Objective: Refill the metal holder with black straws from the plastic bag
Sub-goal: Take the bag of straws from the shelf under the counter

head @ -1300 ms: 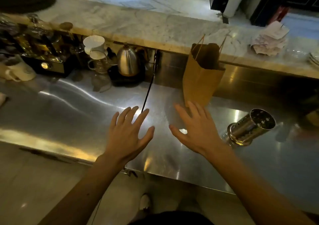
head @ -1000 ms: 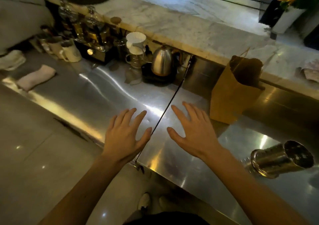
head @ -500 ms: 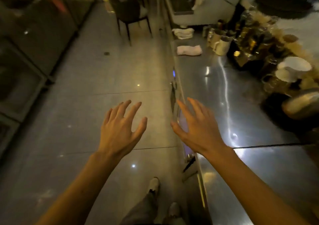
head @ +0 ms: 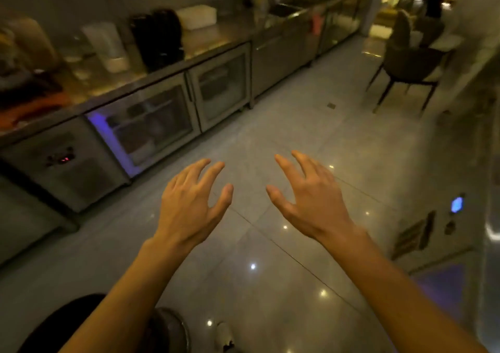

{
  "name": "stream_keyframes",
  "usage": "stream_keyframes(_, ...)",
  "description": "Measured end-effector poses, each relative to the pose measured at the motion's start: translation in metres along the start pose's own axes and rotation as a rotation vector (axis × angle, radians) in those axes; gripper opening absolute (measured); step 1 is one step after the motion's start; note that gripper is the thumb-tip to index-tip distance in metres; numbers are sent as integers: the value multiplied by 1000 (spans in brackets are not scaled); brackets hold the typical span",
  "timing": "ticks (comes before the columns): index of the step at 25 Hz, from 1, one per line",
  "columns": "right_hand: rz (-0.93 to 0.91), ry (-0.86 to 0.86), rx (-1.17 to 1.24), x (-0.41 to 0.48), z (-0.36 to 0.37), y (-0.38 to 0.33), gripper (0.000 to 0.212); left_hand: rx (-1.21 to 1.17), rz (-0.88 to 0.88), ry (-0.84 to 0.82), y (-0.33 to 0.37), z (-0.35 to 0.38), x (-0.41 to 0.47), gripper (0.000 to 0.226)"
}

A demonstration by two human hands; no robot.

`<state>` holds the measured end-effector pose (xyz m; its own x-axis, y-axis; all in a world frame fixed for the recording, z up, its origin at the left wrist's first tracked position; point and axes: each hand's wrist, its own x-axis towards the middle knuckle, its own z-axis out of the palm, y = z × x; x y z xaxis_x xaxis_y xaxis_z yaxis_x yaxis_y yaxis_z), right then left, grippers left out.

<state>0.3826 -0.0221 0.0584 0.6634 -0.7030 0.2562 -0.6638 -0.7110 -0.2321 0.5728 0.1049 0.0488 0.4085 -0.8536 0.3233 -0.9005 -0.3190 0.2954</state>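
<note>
Metal holder, black straws, plastic bag: where they are cannot be told; this view shows none of them.
Left hand: held in the air over the floor, back up, fingers spread and slightly bent, thumb out to the side; it holds and touches nothing.
Right hand: level with the left and near it, a gap between the two thumbs; fingers spread and loosely bent, nothing in them.
Forearms: bare, reaching in from the bottom edge toward the middle.
Floor: pale glossy tiles with small bright reflections, directly under both hands.
Shoe: a light toe at the bottom edge, between the forearms.
Table: long steel run along the left side, well apart from the hands.
Under the table: glass doors with a blue glow at their left edge, and a small red display further left.
On the table: a dark bulky shape, a white box behind it, a pale tall container to the left; all blurred.
Chair: dark, thin-legged, on the floor at upper right.
Far right edge: a small blue light on a dim panel.
</note>
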Motion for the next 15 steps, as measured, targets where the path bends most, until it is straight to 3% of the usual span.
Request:
stream_keyframes(6,-287,-37,82,121,56,-139,67,67,-273,189,-146,-51,12,58)
stream_keyframes(15,-595,-79,224,273,124,-269,66,173,-558,291,-277,-72,56,57)
